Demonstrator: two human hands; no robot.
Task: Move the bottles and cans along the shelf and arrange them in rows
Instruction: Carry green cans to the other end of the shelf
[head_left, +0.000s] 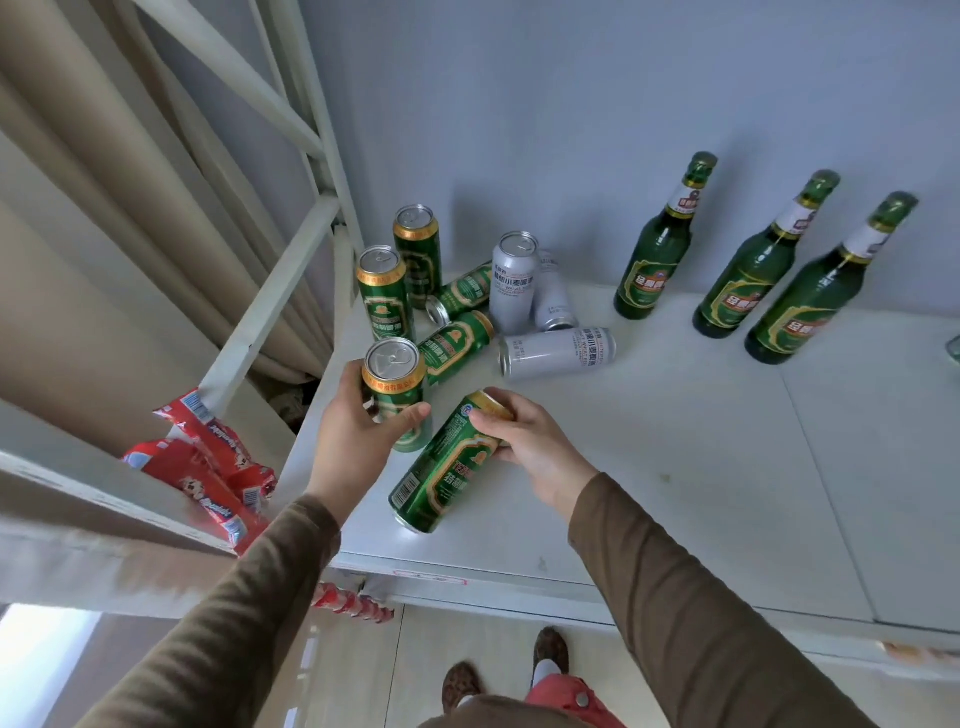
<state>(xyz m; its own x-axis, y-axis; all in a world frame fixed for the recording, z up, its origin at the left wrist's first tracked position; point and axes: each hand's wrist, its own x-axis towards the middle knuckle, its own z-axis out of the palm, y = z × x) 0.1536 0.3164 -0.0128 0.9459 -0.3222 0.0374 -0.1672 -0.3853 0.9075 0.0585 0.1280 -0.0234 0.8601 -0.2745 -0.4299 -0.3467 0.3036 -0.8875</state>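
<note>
Left hand (358, 441) wrapped around upright green beer can (397, 397), white shelf (675, 467) at 9 o'clock. Right hand (530, 441) grips toppled green can (447, 467) near gold rim, centre. Jumbled cans (467, 306) at 11 o'clock; three green glass bottles (753, 275) upright at 2 o'clock. Cans likely light, smooth, dentable: hold mid-body. Bottles fragile: hold body.
</note>
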